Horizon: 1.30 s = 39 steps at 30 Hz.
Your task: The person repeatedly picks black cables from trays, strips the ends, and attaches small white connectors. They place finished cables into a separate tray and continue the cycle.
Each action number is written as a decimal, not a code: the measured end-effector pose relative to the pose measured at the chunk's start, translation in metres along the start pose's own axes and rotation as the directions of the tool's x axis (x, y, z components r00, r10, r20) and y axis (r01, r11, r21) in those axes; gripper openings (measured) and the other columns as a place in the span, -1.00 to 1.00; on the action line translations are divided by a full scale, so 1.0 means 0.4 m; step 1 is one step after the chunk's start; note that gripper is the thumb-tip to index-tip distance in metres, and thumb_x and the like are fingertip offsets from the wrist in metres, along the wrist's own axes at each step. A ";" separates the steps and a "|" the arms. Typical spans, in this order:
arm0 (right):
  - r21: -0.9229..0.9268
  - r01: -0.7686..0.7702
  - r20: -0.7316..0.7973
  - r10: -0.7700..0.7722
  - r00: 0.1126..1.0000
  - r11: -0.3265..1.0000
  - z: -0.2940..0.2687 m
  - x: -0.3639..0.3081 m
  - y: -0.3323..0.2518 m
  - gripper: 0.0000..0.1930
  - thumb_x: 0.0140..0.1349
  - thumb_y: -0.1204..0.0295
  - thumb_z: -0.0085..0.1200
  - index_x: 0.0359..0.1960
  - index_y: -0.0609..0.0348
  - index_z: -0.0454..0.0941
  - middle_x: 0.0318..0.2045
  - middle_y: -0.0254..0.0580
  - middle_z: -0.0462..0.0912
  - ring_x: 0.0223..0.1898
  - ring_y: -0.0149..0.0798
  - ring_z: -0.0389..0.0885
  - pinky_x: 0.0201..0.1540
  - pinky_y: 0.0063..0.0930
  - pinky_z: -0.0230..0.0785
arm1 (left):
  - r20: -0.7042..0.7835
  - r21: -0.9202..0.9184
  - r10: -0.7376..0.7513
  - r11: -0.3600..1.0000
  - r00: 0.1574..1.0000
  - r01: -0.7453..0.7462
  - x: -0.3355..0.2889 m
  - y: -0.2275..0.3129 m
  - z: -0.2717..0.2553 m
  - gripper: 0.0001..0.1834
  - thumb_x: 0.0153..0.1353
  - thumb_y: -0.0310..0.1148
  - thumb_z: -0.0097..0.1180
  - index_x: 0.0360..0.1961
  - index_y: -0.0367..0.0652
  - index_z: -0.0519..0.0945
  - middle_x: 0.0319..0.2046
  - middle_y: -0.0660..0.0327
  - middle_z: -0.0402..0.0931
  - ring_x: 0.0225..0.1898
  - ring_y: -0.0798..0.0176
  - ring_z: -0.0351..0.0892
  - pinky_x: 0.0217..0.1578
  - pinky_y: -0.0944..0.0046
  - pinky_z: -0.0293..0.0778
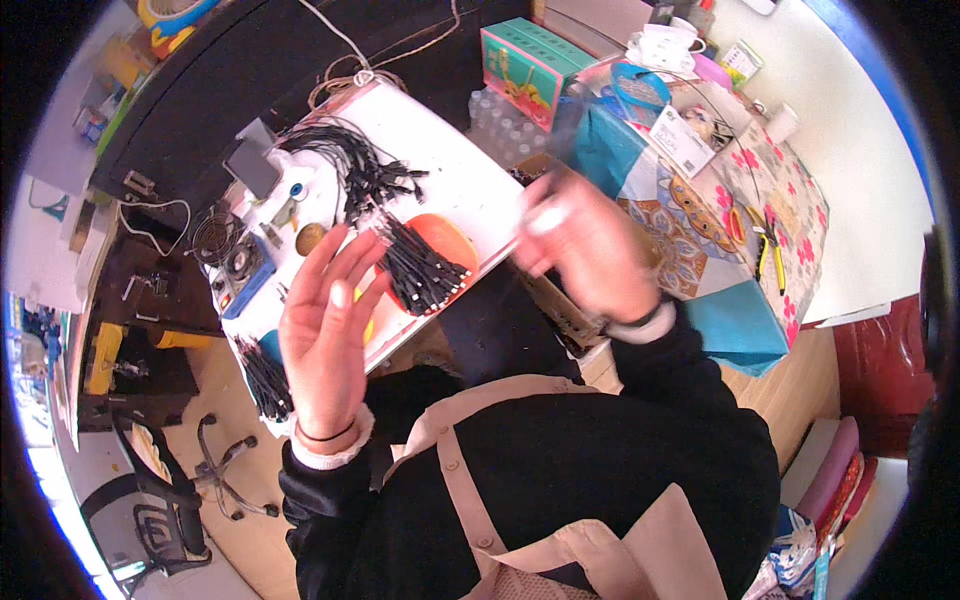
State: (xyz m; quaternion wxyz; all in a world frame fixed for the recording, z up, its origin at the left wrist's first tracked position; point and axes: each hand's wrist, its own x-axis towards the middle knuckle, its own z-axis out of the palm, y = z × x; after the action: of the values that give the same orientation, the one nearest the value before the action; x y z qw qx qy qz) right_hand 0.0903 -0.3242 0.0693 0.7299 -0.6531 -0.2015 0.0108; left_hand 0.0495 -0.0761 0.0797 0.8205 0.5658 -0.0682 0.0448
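Note:
My left hand (325, 345) is raised over the near edge of the white table, fingers stretched out and slightly apart, with nothing in it. Just beyond its fingertips, a bundle of short black cables (422, 262) with light metal ends lies across an orange dish (447, 234). More black cables (365, 165) spread out behind it. Off the table's right side, my right hand (590, 245) is smeared by motion. Its fingers are too blurred to read, and a dark blur near them cannot be made out. Another black cable bundle (262, 378) rests at the table's near left corner.
On the white table (455, 165) stand a small grey device (252, 168) and a blue-edged box of electronics (248, 280). To the right, a flower-patterned cloth (790, 215) carries yellow-handled pliers (768, 255). A green carton (530, 70) and clear bottles (502, 125) stand behind. An office chair (150, 490) is at lower left.

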 end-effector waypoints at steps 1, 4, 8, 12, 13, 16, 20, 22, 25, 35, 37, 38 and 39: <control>-0.106 0.148 -0.135 -0.162 0.978 0.983 -0.065 0.008 -0.033 -0.83 0.44 0.34 -0.21 -0.12 0.14 0.37 -0.49 -0.39 0.45 -0.49 -0.51 0.42 -0.48 -0.59 0.27 | -0.033 0.071 -0.034 0.997 0.999 0.037 -0.011 -0.005 -0.019 -0.51 0.35 -0.37 0.00 0.25 -0.33 0.28 0.11 -0.02 0.44 0.16 0.14 0.43 0.10 0.23 0.39; -0.198 0.270 -0.306 -0.321 0.896 0.942 -0.218 -0.007 -0.112 -0.75 0.46 0.27 -0.22 -0.10 0.18 0.38 -0.48 -0.32 0.47 -0.51 -0.52 0.32 -0.45 -0.67 0.17 | -0.141 0.276 -0.035 0.958 0.989 0.073 -0.055 -0.043 -0.091 -0.60 0.31 -0.47 0.01 0.17 -0.33 0.38 0.02 0.06 0.50 -0.02 0.26 0.51 -0.02 0.33 0.45; -0.347 -0.064 -0.204 -0.009 0.979 0.935 -0.334 -0.012 -0.039 -0.76 0.46 0.29 -0.22 -0.14 0.21 0.39 -0.53 -0.37 0.43 -0.54 -0.55 0.29 -0.46 -0.65 0.15 | -0.260 0.359 -0.113 0.911 0.959 0.205 -0.138 -0.096 -0.197 -0.73 0.29 -0.54 -0.01 0.00 -0.37 0.51 -0.24 0.19 0.60 -0.35 0.43 0.45 -0.29 0.48 0.37; -0.533 -0.347 -0.095 0.353 0.931 0.771 -0.418 0.084 0.255 -0.77 0.42 0.36 -0.24 -0.39 0.19 0.33 -0.66 -0.36 0.40 -0.66 -0.49 0.31 -0.59 -0.55 0.16 | -0.519 0.483 -0.093 0.788 0.850 0.381 -0.236 -0.120 -0.274 -0.80 0.27 -0.50 0.04 -0.11 -0.31 0.58 -0.35 0.30 0.55 -0.36 0.50 0.40 -0.33 0.51 0.31; -0.521 -0.418 -0.116 0.424 0.898 0.744 -0.429 0.105 0.348 -0.76 0.41 0.34 -0.23 -0.39 0.17 0.35 -0.69 -0.35 0.41 -0.70 -0.46 0.31 -0.64 -0.50 0.17 | -0.553 0.506 -0.052 0.772 0.832 0.385 -0.251 -0.122 -0.292 -0.81 0.27 -0.49 0.05 -0.12 -0.31 0.58 -0.35 0.31 0.55 -0.36 0.51 0.40 -0.34 0.52 0.31; -0.633 -0.571 -0.140 0.648 0.749 0.523 -0.462 0.150 0.586 -0.72 0.40 0.28 -0.20 -0.35 0.23 0.41 -0.60 -0.22 0.55 -0.67 -0.41 0.50 -0.65 -0.48 0.25 | -0.594 0.618 0.101 0.692 0.798 0.373 -0.255 -0.121 -0.350 -0.86 0.24 -0.51 0.11 -0.20 -0.29 0.60 -0.38 0.34 0.54 -0.39 0.52 0.41 -0.34 0.51 0.35; -0.936 -0.240 -0.112 0.428 0.897 0.258 -0.467 0.154 0.725 -0.71 0.33 0.32 -0.14 -0.21 0.35 0.49 -0.31 0.23 0.60 -0.26 0.16 0.60 -0.25 -0.12 0.42 | -0.459 0.876 0.326 0.323 0.826 0.359 -0.226 -0.102 -0.427 -0.87 0.14 -0.51 0.15 -0.27 -0.28 0.61 -0.49 0.14 0.53 -0.51 0.31 0.47 -0.43 0.37 0.40; -0.924 -0.193 -0.118 0.232 0.966 0.331 -0.461 0.163 0.691 -0.70 0.29 0.31 -0.09 -0.17 0.35 0.49 -0.29 0.24 0.59 -0.19 0.22 0.55 -0.16 -0.09 0.38 | -0.430 0.900 0.423 0.134 0.798 0.414 -0.197 -0.096 -0.467 -0.90 0.11 -0.51 0.15 -0.32 -0.26 0.59 -0.48 0.07 0.52 -0.47 0.14 0.51 -0.40 0.24 0.43; -0.728 -0.325 -0.190 0.278 0.942 0.603 -0.416 0.168 0.551 -0.76 0.32 0.39 -0.06 -0.12 0.30 0.50 -0.34 -0.02 0.64 -0.31 -0.16 0.63 -0.23 -0.34 0.43 | -0.366 0.889 0.461 -0.081 0.808 0.450 -0.151 -0.095 -0.521 -0.90 0.12 -0.44 0.14 -0.40 -0.27 0.56 -0.45 0.02 0.49 -0.37 -0.05 0.52 -0.32 0.08 0.45; -0.489 -0.136 0.260 0.293 0.920 0.862 0.146 0.089 0.221 -0.88 0.26 0.53 0.01 -0.23 0.27 0.56 -0.54 -0.27 0.59 -0.50 -0.47 0.53 -0.42 -0.55 0.38 | -0.249 0.912 0.290 -0.251 0.924 0.324 -0.090 -0.169 -0.551 -0.81 0.01 -0.38 0.23 -0.56 -0.28 0.53 -0.47 -0.01 0.45 -0.34 -0.10 0.50 -0.29 0.02 0.43; -0.497 -0.041 0.377 0.259 0.889 0.867 0.250 0.110 0.245 -0.89 0.23 0.48 0.05 -0.30 0.28 0.56 -0.60 -0.16 0.57 -0.55 -0.35 0.56 -0.46 -0.47 0.38 | -0.269 0.910 0.260 -0.245 0.927 0.333 -0.092 -0.167 -0.551 -0.82 -0.01 -0.38 0.23 -0.58 -0.27 0.54 -0.45 0.01 0.46 -0.29 -0.08 0.51 -0.28 0.01 0.45; -0.512 0.041 0.428 0.214 0.878 0.858 0.294 0.126 0.266 -0.87 0.22 0.45 0.07 -0.33 0.28 0.55 -0.61 -0.07 0.57 -0.55 -0.25 0.59 -0.46 -0.42 0.39 | -0.294 0.924 0.274 -0.162 0.916 0.345 -0.093 -0.160 -0.550 -0.85 -0.01 -0.42 0.22 -0.57 -0.28 0.55 -0.48 0.03 0.46 -0.32 -0.07 0.51 -0.30 0.02 0.44; -0.512 0.072 0.433 0.184 0.882 0.856 0.337 0.144 0.293 -0.85 0.20 0.42 0.07 -0.36 0.28 0.55 -0.59 0.00 0.57 -0.52 -0.13 0.60 -0.43 -0.33 0.41 | -0.295 0.938 0.319 -0.083 0.900 0.337 -0.095 -0.152 -0.545 -0.86 -0.01 -0.43 0.22 -0.57 -0.27 0.55 -0.49 0.03 0.46 -0.35 -0.06 0.51 -0.32 0.03 0.44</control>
State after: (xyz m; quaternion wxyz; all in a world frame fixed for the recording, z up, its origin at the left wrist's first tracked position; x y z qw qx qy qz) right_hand 0.1305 -0.1629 -0.0181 0.4580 -0.8072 -0.3469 0.1355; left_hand 0.0346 0.1061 -0.0590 0.1235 0.9560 0.1763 0.1993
